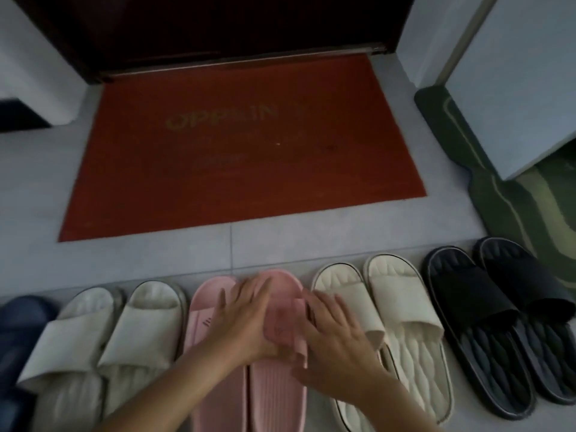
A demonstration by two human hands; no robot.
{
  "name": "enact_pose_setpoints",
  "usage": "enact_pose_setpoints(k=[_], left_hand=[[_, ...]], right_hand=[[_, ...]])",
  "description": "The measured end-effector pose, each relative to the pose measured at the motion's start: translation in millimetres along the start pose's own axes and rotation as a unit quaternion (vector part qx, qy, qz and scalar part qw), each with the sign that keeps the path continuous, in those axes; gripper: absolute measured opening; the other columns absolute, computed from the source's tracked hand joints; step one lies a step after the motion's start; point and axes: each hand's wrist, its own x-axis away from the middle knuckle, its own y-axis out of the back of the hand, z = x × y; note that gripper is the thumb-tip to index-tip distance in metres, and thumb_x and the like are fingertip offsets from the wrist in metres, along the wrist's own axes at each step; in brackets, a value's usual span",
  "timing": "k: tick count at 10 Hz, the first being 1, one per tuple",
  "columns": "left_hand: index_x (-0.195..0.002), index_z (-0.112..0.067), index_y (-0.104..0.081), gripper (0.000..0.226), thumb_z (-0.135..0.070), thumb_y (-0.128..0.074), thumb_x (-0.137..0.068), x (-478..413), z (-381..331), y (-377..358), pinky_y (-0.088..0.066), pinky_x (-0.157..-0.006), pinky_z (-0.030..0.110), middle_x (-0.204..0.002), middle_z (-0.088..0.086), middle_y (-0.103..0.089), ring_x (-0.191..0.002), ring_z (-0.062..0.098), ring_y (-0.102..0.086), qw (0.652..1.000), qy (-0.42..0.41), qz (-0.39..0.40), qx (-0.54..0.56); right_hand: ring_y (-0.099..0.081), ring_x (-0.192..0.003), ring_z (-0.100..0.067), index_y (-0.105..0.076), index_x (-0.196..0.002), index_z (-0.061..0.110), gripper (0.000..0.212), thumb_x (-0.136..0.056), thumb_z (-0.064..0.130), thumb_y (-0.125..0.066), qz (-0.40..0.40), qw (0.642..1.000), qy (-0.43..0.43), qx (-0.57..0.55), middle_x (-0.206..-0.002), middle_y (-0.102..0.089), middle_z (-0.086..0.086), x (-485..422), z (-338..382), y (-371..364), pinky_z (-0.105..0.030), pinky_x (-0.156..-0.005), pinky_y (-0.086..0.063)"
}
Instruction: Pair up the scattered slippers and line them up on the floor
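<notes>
Fingers (261,294) of the left hand (246,319) are held straight and slightly spread. They are laid flat on the straps of the pink pair (218,391) where the two slippers meet, and nothing is gripped. The fingers (338,310) of the right hand (338,344) are likewise extended and relaxed, laid over the outer side of the same pair (whether the neighbouring cream slipper is also touched cannot be told). The pink pair is set side by side and touching, toes pointing away, in the middle of a row on the grey tiled floor (280,244). To its left a pale grey pair (93,338) is placed, and beyond that a navy slipper (18,325) is cut off by the edge of view. To its right a cream pair (396,319) is lined up, then a black pair (498,313). Beyond the row a red doormat (243,169) is spread before a dark door (218,26), and a green mat (536,213) is seen at the right.
</notes>
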Motion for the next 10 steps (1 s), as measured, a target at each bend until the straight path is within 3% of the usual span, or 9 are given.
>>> enact_pose_setpoints(k=[1, 2, 3, 4, 5, 6, 7, 8, 10], left_hand=[[-0.147, -0.024, -0.001, 0.137, -0.085, -0.050, -0.034, 20.4, 31.1, 2.3, -0.015, -0.116, 0.047, -0.156, -0.001, -0.007, -0.145, 0.023, -0.006, 0.999, 0.039, 0.018, -0.031], [-0.140, -0.034, -0.019, 0.115, -0.076, -0.061, -0.041, 33.3, 42.5, -1.0, -0.026, -0.110, 0.035, -0.143, -0.009, -0.030, -0.134, 0.020, -0.028, 0.998, 0.055, -0.013, -0.012], [-0.134, -0.036, -0.027, 0.106, -0.076, -0.062, -0.042, 32.2, 42.4, -3.1, -0.031, -0.104, 0.035, -0.134, -0.009, -0.040, -0.124, 0.022, -0.038, 0.998, 0.057, -0.023, -0.009], [-0.132, -0.035, -0.028, 0.105, -0.077, -0.062, -0.042, 32.0, 42.6, -5.2, -0.032, -0.103, 0.036, -0.133, -0.010, -0.041, -0.123, 0.021, -0.038, 0.998, 0.059, -0.031, -0.003], [-0.132, -0.035, -0.029, 0.102, -0.077, -0.060, -0.043, 32.7, 43.1, -7.9, -0.033, -0.102, 0.035, -0.132, -0.011, -0.044, -0.121, 0.020, -0.040, 0.997, 0.062, -0.048, 0.002], [-0.132, -0.034, -0.031, 0.102, -0.079, -0.058, -0.044, 32.7, 42.8, -7.7, -0.033, -0.103, 0.035, -0.131, -0.010, -0.044, -0.120, 0.021, -0.042, 0.997, 0.064, -0.041, 0.005], [-0.132, -0.033, -0.031, 0.102, -0.079, -0.059, -0.045, 32.2, 41.8, -5.2, -0.031, -0.103, 0.034, -0.131, -0.009, -0.044, -0.120, 0.021, -0.041, 0.997, 0.061, -0.038, -0.004], [-0.136, -0.027, -0.027, 0.105, -0.073, -0.065, -0.050, 35.3, 37.1, 3.6, -0.027, -0.106, 0.037, -0.135, -0.003, -0.041, -0.123, 0.024, -0.038, 0.998, 0.057, 0.003, -0.010], [-0.146, -0.019, -0.017, 0.105, -0.066, -0.065, -0.065, 41.9, 52.1, 49.3, -0.024, -0.111, 0.044, -0.151, 0.004, -0.024, -0.137, 0.028, -0.025, 0.991, -0.007, 0.114, -0.066]], right_hand=[[-0.054, -0.122, -0.030, -0.052, -0.131, 0.029, 0.097, -0.042, 0.063, -0.068, 0.100, 0.993, 0.027, 0.050, -0.132, -0.056, -0.012, -29.6, 15.1, -6.1, -0.046, -0.096, -0.048], [-0.029, -0.137, -0.032, -0.017, -0.146, 0.028, 0.096, -0.065, 0.045, -0.066, 0.184, 0.980, 0.051, 0.051, -0.149, -0.029, -0.007, -49.7, 12.3, -13.9, -0.047, -0.107, -0.032], [-0.031, -0.133, -0.027, -0.009, -0.147, 0.031, 0.098, -0.066, 0.036, -0.065, 0.187, 0.979, 0.069, 0.051, -0.143, -0.031, 0.001, -55.2, 5.7, -17.6, -0.042, -0.103, -0.032], [-0.036, -0.131, -0.024, -0.013, -0.147, 0.032, 0.100, -0.063, 0.038, -0.067, 0.199, 0.975, 0.084, 0.055, -0.141, -0.035, 0.003, -56.0, 4.8, -14.3, -0.040, -0.102, -0.035], [-0.052, -0.119, -0.026, -0.033, -0.143, 0.027, 0.101, -0.052, 0.039, -0.074, 0.183, 0.976, 0.090, 0.079, -0.130, -0.051, 0.001, -56.4, 7.0, -11.8, -0.040, -0.092, -0.047], [-0.054, -0.116, -0.027, -0.036, -0.142, 0.025, 0.098, -0.051, 0.039, -0.073, 0.175, 0.977, 0.095, 0.074, -0.128, -0.053, 0.000, -55.2, 8.4, -13.6, -0.041, -0.090, -0.049], [-0.066, -0.091, -0.024, -0.058, -0.124, 0.023, 0.097, -0.031, 0.044, -0.076, 0.144, 0.983, 0.076, 0.084, -0.106, -0.065, 0.001, -54.3, 12.1, -10.2, -0.036, -0.068, -0.057], [-0.067, -0.082, -0.023, -0.064, -0.117, 0.022, 0.094, -0.026, 0.043, -0.073, 0.130, 0.985, 0.076, 0.080, -0.098, -0.066, 0.001, -50.8, 16.1, -9.5, -0.035, -0.061, -0.057], [-0.071, -0.081, -0.017, -0.072, -0.107, 0.027, 0.098, -0.011, 0.049, -0.073, 0.145, 0.986, 0.036, 0.068, -0.095, -0.071, 0.005, -47.3, 24.2, -1.8, -0.027, -0.067, -0.057]])
